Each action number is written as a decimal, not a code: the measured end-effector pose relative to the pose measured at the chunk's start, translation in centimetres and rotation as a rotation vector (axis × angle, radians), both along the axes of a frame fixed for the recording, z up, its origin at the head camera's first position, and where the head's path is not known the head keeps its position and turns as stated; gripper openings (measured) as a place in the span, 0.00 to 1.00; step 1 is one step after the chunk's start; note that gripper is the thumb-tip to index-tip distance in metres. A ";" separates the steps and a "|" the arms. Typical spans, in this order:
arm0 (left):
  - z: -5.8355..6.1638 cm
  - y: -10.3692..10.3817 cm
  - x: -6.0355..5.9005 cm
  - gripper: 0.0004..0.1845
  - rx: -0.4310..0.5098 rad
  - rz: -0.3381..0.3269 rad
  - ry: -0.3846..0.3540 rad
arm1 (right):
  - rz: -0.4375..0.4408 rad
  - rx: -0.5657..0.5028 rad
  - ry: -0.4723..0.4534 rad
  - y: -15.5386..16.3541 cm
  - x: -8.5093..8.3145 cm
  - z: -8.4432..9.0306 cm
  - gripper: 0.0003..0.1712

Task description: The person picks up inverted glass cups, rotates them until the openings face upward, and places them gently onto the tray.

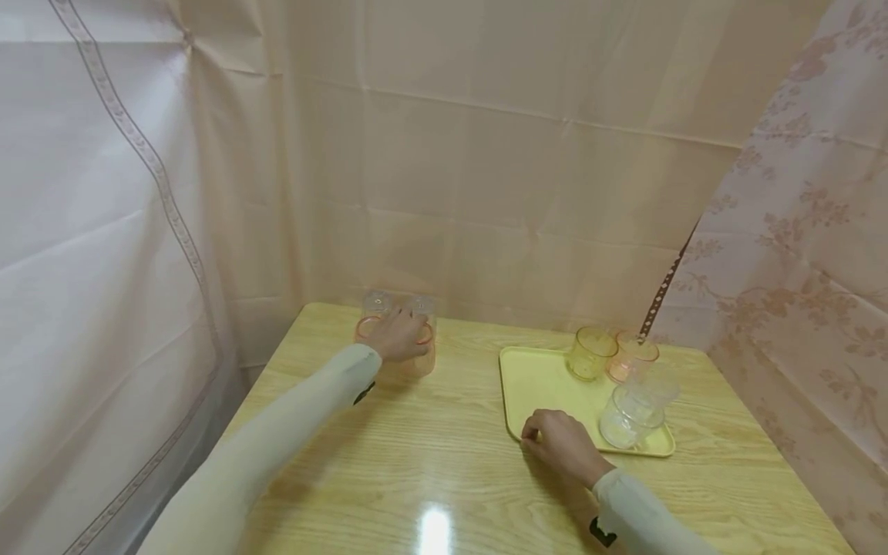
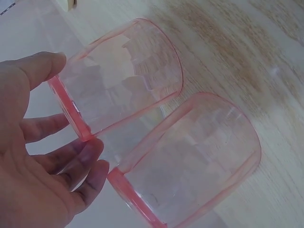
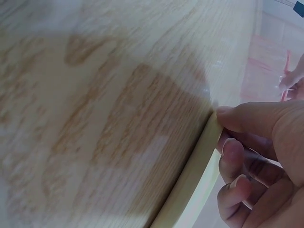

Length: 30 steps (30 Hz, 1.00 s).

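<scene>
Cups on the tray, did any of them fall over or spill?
One did tip: the clear cup lies on its side at the near right end of the yellow tray. The yellow cup and pink cup behind it stand upright. No spill shows.

Bare wooden table (image 1: 430,455) lies open between the two pink cups (image 1: 398,339) at the far left and the yellow tray (image 1: 537,385) on the right. Tray's far and right parts crowded: yellow cup (image 1: 590,353), pink cup (image 1: 631,356), clear glasses (image 1: 634,412). Curtains (image 1: 444,154) close in the back and both sides.
</scene>
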<state>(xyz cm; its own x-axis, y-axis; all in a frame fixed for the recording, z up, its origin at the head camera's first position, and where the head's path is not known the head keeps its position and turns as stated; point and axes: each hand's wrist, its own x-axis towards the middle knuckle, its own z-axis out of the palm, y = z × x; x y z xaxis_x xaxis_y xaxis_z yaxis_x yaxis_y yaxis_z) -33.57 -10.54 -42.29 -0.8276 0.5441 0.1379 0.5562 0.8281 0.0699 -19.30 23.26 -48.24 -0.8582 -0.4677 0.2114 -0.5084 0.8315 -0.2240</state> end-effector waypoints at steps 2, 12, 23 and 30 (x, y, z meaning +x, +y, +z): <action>0.0 0.0 -0.2 0.29 -0.005 0.004 -0.006 | 0.003 -0.001 -0.002 0.0 0.0 0.0 0.08; -0.1 0.5 -0.4 0.24 -0.043 0.033 -0.011 | -0.001 0.010 0.018 -0.1 -0.1 0.0 0.09; 0.4 0.3 0.6 0.19 0.093 0.092 -0.100 | -0.015 0.016 -0.010 -0.1 0.2 0.3 0.09; 1.4 -0.2 2.0 0.23 0.171 0.069 -0.128 | -0.015 0.001 -0.030 -0.1 -0.1 0.2 0.09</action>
